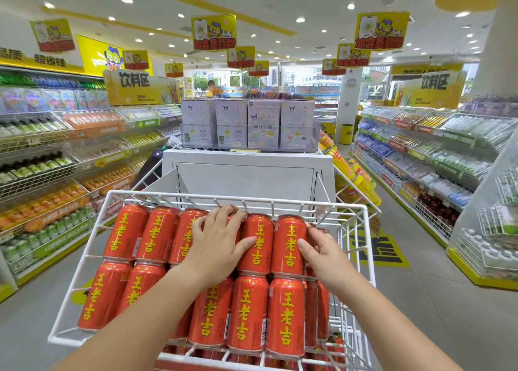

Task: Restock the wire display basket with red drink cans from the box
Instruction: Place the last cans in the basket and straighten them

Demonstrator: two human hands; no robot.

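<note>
A white wire display basket (84,254) fills the lower middle of the head view. Several red drink cans (157,234) with yellow lettering lie in it in two rows, tops pointing away. My left hand (217,243) lies flat over a can in the far row, fingers spread and thumb touching the neighbouring can (259,244). My right hand (319,248) grips a can at the right end of the far row, thumb on the can (288,244) beside it, fingers wrapped over the far side. That held can is mostly hidden. No box is in view.
A white display stand (246,171) with purple cartons (246,124) rises just behind the basket. Stocked drink shelves (56,160) line the left aisle and more shelves (420,152) the right. Yellow cans (353,174) slope down at the stand's right side. A person stands far back.
</note>
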